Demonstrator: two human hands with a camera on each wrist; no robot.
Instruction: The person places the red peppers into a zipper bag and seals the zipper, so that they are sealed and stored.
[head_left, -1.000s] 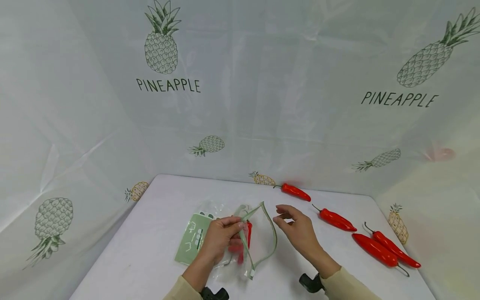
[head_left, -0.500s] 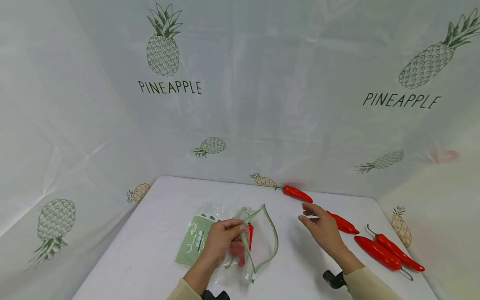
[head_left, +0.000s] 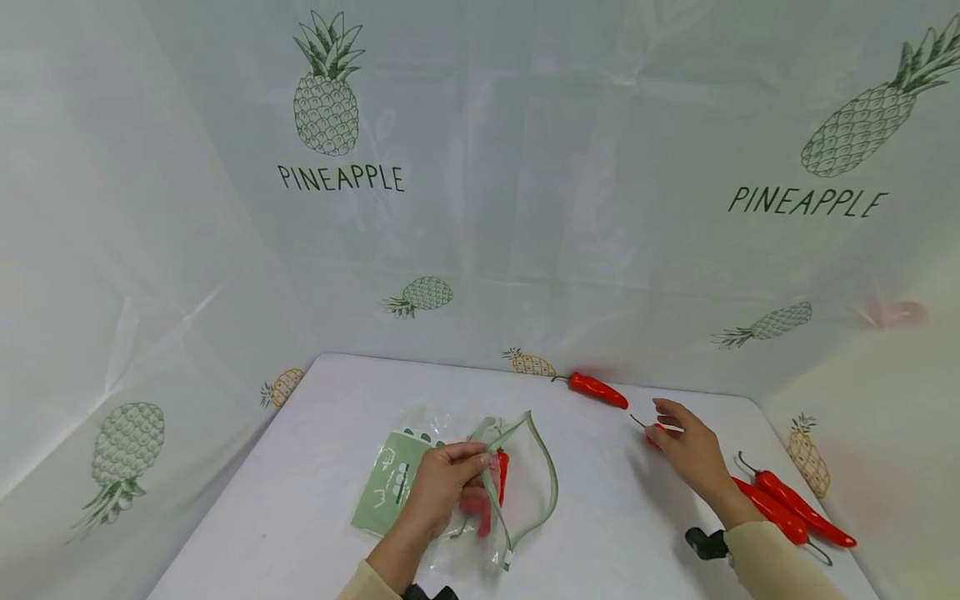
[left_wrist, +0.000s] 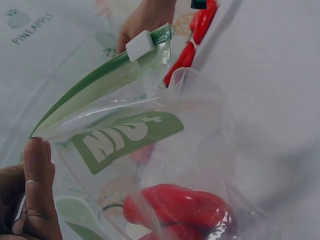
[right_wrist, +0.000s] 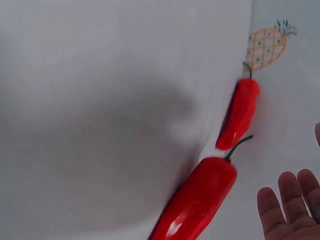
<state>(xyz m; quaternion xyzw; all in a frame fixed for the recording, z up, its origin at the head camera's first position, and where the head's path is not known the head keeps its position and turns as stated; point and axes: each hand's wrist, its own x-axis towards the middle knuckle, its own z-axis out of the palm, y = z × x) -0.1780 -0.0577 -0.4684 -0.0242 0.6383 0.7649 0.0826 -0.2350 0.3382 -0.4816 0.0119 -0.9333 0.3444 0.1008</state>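
Note:
My left hand [head_left: 441, 482] pinches the rim of a clear zip bag [head_left: 553, 492], whose mouth gapes toward the right. The bag has a green closing strip with a white slider [left_wrist: 140, 46]. Red peppers [left_wrist: 175, 207] lie inside it, seen through the plastic in the left wrist view. My right hand [head_left: 693, 454] hovers over a red pepper [head_left: 654, 435] on the table, fingers spread and holding nothing. This hand hides most of that pepper in the head view; the right wrist view shows its red body [right_wrist: 200, 200] and green stem beside the fingers [right_wrist: 290, 210].
Another red pepper [head_left: 596, 390] lies at the table's back edge. Two more peppers [head_left: 806, 508] lie side by side at the right, partly behind the right forearm. A green printed packet [head_left: 386, 487] lies left of the bag. A pineapple-print curtain [head_left: 525, 208] encloses the white table [head_left: 300, 467].
My right hand has moved right, away from the bag's mouth to above the middle pepper. The left hand keeps its pinch on the bag and has hardly moved.

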